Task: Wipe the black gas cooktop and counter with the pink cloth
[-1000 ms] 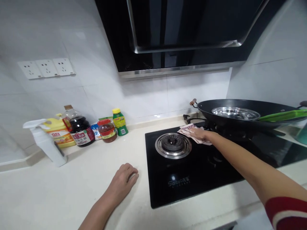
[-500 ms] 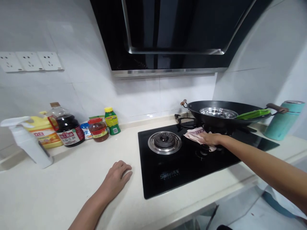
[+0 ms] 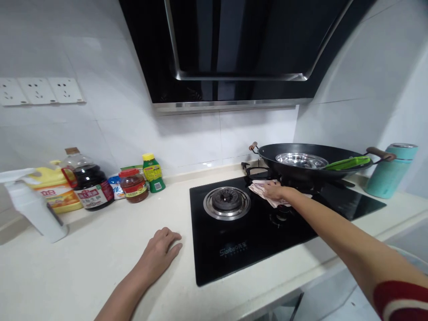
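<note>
Here's the right arm, stretched long from the lower right corner, red sleeve at its base, forearm slanting up and inward over the black glass of the stove [image 3: 214, 269]. At its end the right hand [image 3: 274, 191] lies palm down, fingers pointing leftward, right on top of the pale cloth [image 3: 258, 189]. Whether that grip is pinching a fold or simply pressing flat, I cannot tell; the fingertips are lost among the creases. And the cloth itself? Under the palm, spilling out to the left and in front of the fingers, spread over the glass.

Over to the left hand [image 3: 163, 247]: it rests on the bench [image 3: 100, 272], fingers loosely curled, thumb set apart, a slack grip holding nothing visible, just beside the stove's left edge.

Now the edges! The round burner [image 3: 226, 200] sits close on the cloth's left. Behind and to the right, the big wok [image 3: 339, 151] overhangs the glass, the tightest side, with a steel dish [image 3: 301, 159] and a green utensil [image 3: 347, 163] inside. Toward the near edge runs a broad strip of smooth glass, the brand lettering on its left part, then the bench's pale front lip.
</note>
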Action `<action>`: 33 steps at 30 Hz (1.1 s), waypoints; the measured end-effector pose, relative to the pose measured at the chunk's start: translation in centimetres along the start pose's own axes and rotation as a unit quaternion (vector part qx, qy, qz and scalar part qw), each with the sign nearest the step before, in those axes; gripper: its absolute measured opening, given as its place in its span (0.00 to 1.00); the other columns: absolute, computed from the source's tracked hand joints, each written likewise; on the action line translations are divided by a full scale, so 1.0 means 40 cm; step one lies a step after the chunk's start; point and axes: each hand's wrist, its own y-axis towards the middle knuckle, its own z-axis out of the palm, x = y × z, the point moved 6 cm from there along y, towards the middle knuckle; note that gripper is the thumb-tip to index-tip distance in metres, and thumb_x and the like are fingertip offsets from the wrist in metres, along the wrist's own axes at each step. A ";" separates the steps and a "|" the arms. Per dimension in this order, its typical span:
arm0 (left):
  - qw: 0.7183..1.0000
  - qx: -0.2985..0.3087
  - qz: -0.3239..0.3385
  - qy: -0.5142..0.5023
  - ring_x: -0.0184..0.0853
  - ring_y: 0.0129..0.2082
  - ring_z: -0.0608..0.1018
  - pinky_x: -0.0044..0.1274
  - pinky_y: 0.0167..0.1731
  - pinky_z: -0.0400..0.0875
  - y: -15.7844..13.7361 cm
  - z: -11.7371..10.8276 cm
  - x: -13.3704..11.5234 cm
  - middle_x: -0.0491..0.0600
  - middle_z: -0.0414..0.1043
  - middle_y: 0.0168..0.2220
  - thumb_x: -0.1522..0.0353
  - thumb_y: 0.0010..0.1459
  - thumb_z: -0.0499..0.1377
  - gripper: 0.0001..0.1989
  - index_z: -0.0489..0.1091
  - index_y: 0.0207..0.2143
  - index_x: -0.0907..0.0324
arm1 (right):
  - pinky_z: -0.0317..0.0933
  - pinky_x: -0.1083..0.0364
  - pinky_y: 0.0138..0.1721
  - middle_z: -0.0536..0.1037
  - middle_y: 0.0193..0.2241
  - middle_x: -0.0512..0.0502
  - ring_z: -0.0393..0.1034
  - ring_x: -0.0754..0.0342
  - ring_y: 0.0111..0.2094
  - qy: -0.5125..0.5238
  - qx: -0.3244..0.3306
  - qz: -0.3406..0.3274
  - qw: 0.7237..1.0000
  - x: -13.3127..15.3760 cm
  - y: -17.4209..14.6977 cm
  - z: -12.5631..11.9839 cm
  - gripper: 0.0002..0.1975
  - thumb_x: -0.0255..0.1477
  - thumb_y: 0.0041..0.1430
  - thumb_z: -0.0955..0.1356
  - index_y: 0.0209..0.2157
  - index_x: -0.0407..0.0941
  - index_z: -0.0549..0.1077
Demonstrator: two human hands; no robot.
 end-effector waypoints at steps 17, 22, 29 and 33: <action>0.999 -0.024 0.018 0.034 0.43 0.43 0.76 0.35 0.46 0.71 0.001 0.010 0.009 0.50 0.74 0.39 0.56 0.64 0.54 0.16 0.77 0.44 0.52 | 0.52 0.33 0.60 0.61 0.63 0.35 0.55 0.31 0.63 0.065 0.028 -0.292 0.954 0.468 -0.326 0.036 0.35 0.54 0.61 0.65 0.63 0.51 0.64; 0.993 -0.054 0.014 0.103 0.43 0.42 0.76 0.35 0.43 0.71 0.003 0.012 0.003 0.50 0.74 0.40 0.57 0.64 0.52 0.17 0.77 0.45 0.51 | 0.35 0.28 0.65 0.65 0.63 0.39 0.55 0.34 0.64 0.102 -0.001 -0.293 0.951 0.473 -0.326 0.018 0.30 0.51 0.64 0.63 0.62 0.52 0.67; 0.996 0.034 0.028 0.084 0.45 0.49 0.79 0.36 0.51 0.76 -0.049 0.000 -0.022 0.51 0.77 0.50 0.55 0.62 0.55 0.20 0.78 0.51 0.49 | 0.50 0.31 0.60 0.68 0.60 0.35 0.58 0.32 0.61 0.123 -0.022 -0.215 0.969 0.275 -0.436 0.004 0.26 0.47 0.66 0.62 0.58 0.47 0.70; 0.996 0.050 0.022 0.072 0.46 0.56 0.77 0.38 0.58 0.73 -0.131 0.019 -0.037 0.48 0.75 0.57 0.54 0.62 0.56 0.20 0.77 0.53 0.44 | 0.57 0.41 0.56 0.73 0.52 0.39 0.64 0.40 0.53 0.116 -0.072 -0.210 0.968 0.148 -0.526 -0.014 0.16 0.38 0.66 0.63 0.49 0.47 0.75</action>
